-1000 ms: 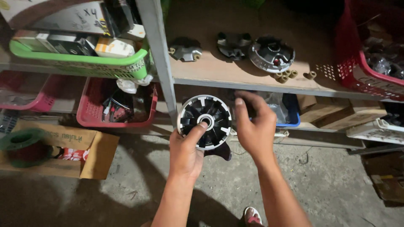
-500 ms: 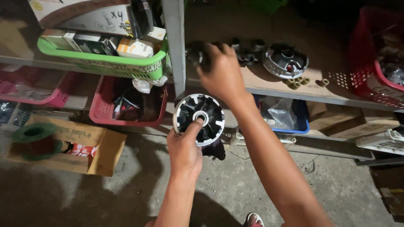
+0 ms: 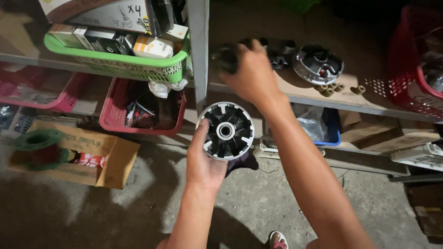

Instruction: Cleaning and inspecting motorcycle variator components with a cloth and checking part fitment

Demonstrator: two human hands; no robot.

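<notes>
Dim workshop shelving over concrete floor. Left hand [image 3: 205, 163] gripping round finned pulley disc [image 3: 226, 131], fingers closed on its rim, below shelf [image 3: 304, 94]. Right hand [image 3: 249, 74] closing over dark part [image 3: 226, 55] on that shelf, near brass rollers [image 3: 330, 88].

The round pulley [image 3: 226, 131] held in the left hand [image 3: 203, 161] looks like cast metal, its rim a pale matt grey, its ribbed face dark and its centre bore bright and smooth. At twelve o'clock from it the right hand [image 3: 249, 74] rests on a dark, dull metal part [image 3: 226, 57] on a shelf [image 3: 295, 94] lined with matt brown cardboard. At ten o'clock sits a green plastic basket [image 3: 115, 62] with a glossy rim, at nine o'clock a rough cardboard box [image 3: 92, 159], and the floor [image 3: 258, 203] is rough concrete.
</notes>
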